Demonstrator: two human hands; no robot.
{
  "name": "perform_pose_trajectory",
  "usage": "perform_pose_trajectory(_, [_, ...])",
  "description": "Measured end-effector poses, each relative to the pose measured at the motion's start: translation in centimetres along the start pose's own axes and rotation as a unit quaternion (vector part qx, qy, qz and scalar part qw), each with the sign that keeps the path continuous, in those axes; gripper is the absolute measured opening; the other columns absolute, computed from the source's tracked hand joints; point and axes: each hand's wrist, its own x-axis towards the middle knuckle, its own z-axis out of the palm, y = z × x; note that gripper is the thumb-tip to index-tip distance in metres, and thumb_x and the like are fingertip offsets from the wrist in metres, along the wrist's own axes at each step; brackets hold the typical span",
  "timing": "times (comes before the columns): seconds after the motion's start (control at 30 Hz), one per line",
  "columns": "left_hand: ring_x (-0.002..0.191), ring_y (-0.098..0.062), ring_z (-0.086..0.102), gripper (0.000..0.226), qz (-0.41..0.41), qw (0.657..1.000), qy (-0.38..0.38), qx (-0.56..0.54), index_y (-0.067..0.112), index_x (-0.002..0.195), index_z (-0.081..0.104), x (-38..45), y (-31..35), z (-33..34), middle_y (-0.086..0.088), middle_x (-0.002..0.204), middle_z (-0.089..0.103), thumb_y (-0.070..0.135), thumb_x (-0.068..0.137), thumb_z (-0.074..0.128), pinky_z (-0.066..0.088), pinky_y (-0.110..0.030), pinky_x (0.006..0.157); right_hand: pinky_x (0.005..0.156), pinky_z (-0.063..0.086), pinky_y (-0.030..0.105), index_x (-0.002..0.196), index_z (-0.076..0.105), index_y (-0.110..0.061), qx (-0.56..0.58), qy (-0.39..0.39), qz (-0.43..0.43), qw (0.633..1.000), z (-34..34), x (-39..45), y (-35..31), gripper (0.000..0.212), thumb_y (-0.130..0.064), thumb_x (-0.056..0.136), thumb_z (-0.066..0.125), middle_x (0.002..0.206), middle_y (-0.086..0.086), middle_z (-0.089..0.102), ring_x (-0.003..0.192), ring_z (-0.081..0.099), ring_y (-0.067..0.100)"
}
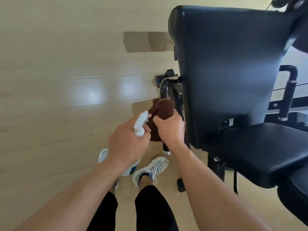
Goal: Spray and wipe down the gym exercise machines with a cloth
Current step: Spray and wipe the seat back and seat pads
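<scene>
Handle bar (164, 88) of the exercise machine — black tube, long axis running from the bend near the backrest down toward the person's feet, its capped lower end (167, 151) showing just below the right wrist. It sits just beside the left edge of the backrest pad (230, 69), which stands tall and is tilted in this wide-angle view; seat pad (260, 152) lies below it to the right.

Brown cloth (164, 108) is wrapped around the handle bar partway along its length, bunched above the right hand, with a loose flap hanging to the left and below, behind the sprayer.

Right hand (171, 129): fingers curled tight round the cloth and the bar inside it, thumb side up, knuckles toward the camera. A full clench, no gap visible.

Left hand (126, 144): fingers closed round the neck of the spray bottle (130, 170). White trigger head (140, 123) points up and to the right, nozzle aimed at the cloth and nearly touching it. Bottle body hangs down below the hand, long axis roughly upright. Whether a finger lies on the trigger — cannot tell; the hand's back hides it.

The two hands are just beside each other, thumbs close.

Below: pale wood-look floor (66, 64), two white sneakers (153, 169), dark trousers (150, 207). A second black handle (287, 90) stands on the far side of the backrest.
</scene>
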Motion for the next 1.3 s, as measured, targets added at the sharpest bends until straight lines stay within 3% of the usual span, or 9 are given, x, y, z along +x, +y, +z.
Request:
perform_pose_trajectory(0.17, [0.091,-0.007,0.066,0.031,-0.004,1.000,-0.013,-0.022,0.043,0.117,0.066,-1.0,-0.3,0.1,0.019,0.095,0.072,0.024,0.094,0.059,0.053,-0.027,0.077,0.091,0.060,0.044,0.105,0.062,-0.032,0.003,0.001,0.059,0.998,0.6,-2.7,3.2,0.027,-0.038,0.083,0.077,0.086,-0.011,0.067,0.084,0.066,0.008])
perform_pose_trajectory(0.4, [0.084,-0.008,0.066,0.034,-0.043,0.999,-0.001,-0.018,0.047,0.121,0.061,-1.4,-1.9,0.4,0.012,0.091,0.073,0.024,0.096,0.058,0.054,-0.031,0.072,0.091,0.058,0.045,0.100,0.062,-0.023,0.182,-0.029,0.088,0.979,-1.2,3.7,-7.1,0.035,-0.039,0.077,0.082,0.097,-0.001,0.068,0.091,0.067,0.021])
perform_pose_trajectory(0.47, [0.083,-0.008,0.065,0.034,-0.044,0.999,0.012,-0.012,0.045,0.124,0.062,-1.1,-1.9,0.5,0.012,0.092,0.073,0.024,0.097,0.058,0.052,-0.028,0.070,0.091,0.058,0.046,0.108,0.058,-0.021,0.172,-0.065,0.102,0.978,-1.3,4.3,-7.7,0.045,-0.046,0.078,0.080,0.102,0.002,0.065,0.094,0.065,0.024])
perform_pose_trajectory(0.7, [0.083,-0.010,0.065,0.035,-0.008,1.000,0.013,0.000,0.042,0.124,0.064,-1.1,0.9,0.9,0.009,0.088,0.073,0.023,0.096,0.058,0.049,-0.023,0.066,0.081,0.061,0.038,0.091,0.057,-0.025,0.019,-0.040,-0.035,0.998,-0.6,2.1,-2.4,0.023,-0.039,0.084,0.075,0.085,-0.004,0.068,0.083,0.069,0.016])
perform_pose_trajectory(0.87, [0.082,-0.006,0.064,0.036,0.006,1.000,0.014,-0.001,0.045,0.126,0.063,-3.6,4.0,-1.1,0.013,0.090,0.073,0.024,0.097,0.058,0.043,-0.017,0.064,0.084,0.061,0.037,0.101,0.064,-0.029,-0.043,-0.111,0.082,0.990,-0.2,-2.5,5.3,0.027,-0.044,0.083,0.077,0.094,-0.007,0.072,0.085,0.070,0.010])
perform_pose_trajectory(0.97, [0.077,-0.010,0.066,0.034,0.027,0.999,0.025,-0.026,0.044,0.122,0.064,-5.9,6.5,-2.9,0.010,0.087,0.073,0.021,0.097,0.058,0.046,-0.017,0.060,0.085,0.055,0.033,0.119,0.060,-0.018,-0.012,-0.150,0.180,0.972,-2.8,-5.5,6.8,0.031,-0.026,0.093,0.073,0.107,0.001,0.068,0.095,0.066,0.017])
perform_pose_trajectory(1.13, [0.069,-0.015,0.065,0.026,0.051,0.993,0.066,-0.087,0.040,0.103,0.067,-9.5,12.8,-5.6,0.009,0.081,0.070,0.016,0.092,0.061,0.049,-0.027,0.057,0.077,0.061,0.051,0.123,0.056,-0.013,0.294,-0.153,0.382,0.863,-7.7,-13.0,4.9,0.034,-0.022,0.093,0.071,0.108,0.018,0.071,0.095,0.071,0.036])
perform_pose_trajectory(1.2, [0.072,-0.026,0.065,0.017,0.061,0.990,0.066,-0.112,0.029,0.098,0.066,-11.0,16.3,-6.3,0.004,0.075,0.066,0.014,0.091,0.061,0.044,-0.027,0.055,0.092,0.056,0.065,0.124,0.070,-0.005,0.476,-0.195,0.379,0.769,-10.5,-15.8,3.1,0.035,-0.020,0.092,0.069,0.111,0.024,0.075,0.099,0.073,0.048])
perform_pose_trajectory(1.3, [0.077,-0.032,0.065,0.013,0.148,0.981,0.098,-0.074,0.010,0.102,0.065,-13.5,21.4,-6.8,-0.008,0.087,0.067,0.006,0.090,0.066,0.049,-0.031,0.063,0.097,0.047,0.058,0.113,0.079,-0.001,0.629,-0.211,0.285,0.692,-15.4,-19.2,0.8,0.040,-0.029,0.092,0.059,0.119,0.028,0.072,0.100,0.073,0.047])
